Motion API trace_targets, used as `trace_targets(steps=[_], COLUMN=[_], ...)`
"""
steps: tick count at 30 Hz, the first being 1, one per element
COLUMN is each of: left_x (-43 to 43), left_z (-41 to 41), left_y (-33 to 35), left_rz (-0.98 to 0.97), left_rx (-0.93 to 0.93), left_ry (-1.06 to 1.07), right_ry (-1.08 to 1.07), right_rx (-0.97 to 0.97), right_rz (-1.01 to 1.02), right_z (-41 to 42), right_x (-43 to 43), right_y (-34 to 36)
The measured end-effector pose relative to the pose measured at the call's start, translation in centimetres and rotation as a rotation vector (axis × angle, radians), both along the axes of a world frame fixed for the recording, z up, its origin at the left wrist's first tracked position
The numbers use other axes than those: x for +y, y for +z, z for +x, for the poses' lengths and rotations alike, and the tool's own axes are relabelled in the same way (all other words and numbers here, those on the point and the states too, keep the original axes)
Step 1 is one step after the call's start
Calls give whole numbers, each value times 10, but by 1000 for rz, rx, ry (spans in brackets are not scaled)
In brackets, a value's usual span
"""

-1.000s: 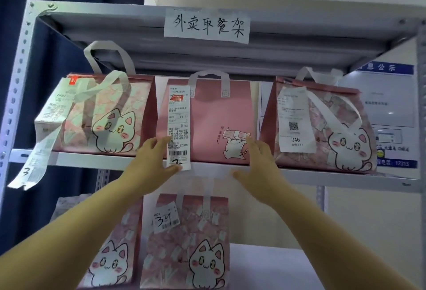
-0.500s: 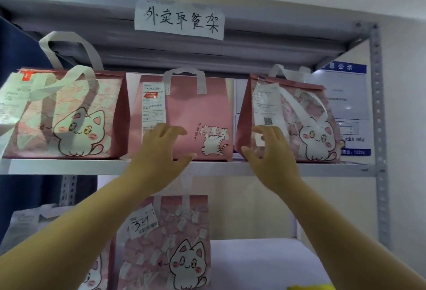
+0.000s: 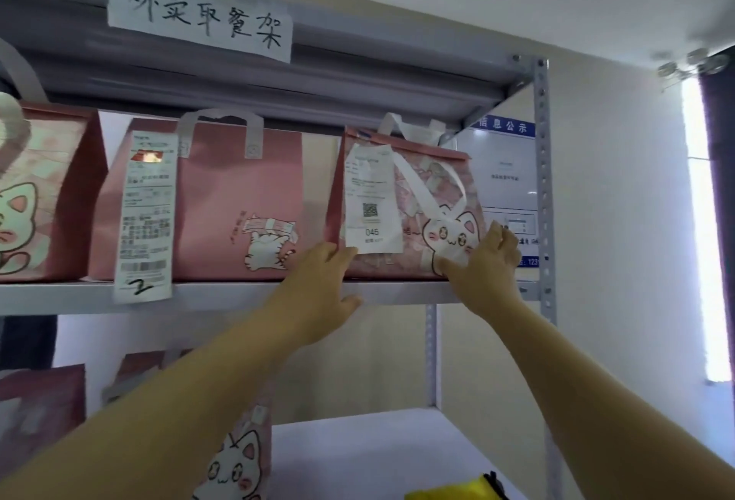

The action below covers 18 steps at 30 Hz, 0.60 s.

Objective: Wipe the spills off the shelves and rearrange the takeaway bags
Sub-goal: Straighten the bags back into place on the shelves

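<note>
Touching the bag (image 3: 417,189), left hand (image 3: 318,293) and right hand (image 3: 483,273) hide corners.

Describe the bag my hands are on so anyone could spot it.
On the metal rack, take the shelf under the handwritten sign. The bag stands rightmost there, by the post. Unlike the plain pink bag beside it, it has a cat pattern and a receipt marked 045.

Three bags stand in a row on the upper shelf (image 3: 222,295): the left bag (image 3: 39,197), the middle bag (image 3: 238,197) and the right bag (image 3: 421,197). A receipt (image 3: 145,217) hangs down the middle bag's front and over the shelf edge. The left hand (image 3: 318,293) touches the right bag's lower left corner, and the right hand (image 3: 483,265) grips its lower right corner. A wall notice (image 3: 505,165) lies behind that bag. A fourth bag (image 3: 234,460) stands at the left of the lower shelf (image 3: 358,444).
</note>
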<state>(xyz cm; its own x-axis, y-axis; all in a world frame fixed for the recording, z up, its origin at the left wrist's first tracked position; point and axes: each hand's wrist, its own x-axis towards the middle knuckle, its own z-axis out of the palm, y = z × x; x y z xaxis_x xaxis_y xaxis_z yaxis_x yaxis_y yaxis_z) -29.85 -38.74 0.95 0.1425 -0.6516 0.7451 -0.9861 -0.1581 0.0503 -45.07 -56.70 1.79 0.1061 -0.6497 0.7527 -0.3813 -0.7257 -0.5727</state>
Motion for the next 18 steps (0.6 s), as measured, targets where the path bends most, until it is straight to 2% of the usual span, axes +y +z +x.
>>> trace_targets(steps=[7, 18], left_x=[-15, -12], left_z=[-7, -4], left_y=[-5, -4], left_rz=[34, -30], left_rx=[62, 93], left_ry=[72, 73], right_ry=[150, 61], right_rx=[58, 88], right_rz=[212, 98], right_z=[-6, -16], right_x=[-28, -24], right_y=[2, 2])
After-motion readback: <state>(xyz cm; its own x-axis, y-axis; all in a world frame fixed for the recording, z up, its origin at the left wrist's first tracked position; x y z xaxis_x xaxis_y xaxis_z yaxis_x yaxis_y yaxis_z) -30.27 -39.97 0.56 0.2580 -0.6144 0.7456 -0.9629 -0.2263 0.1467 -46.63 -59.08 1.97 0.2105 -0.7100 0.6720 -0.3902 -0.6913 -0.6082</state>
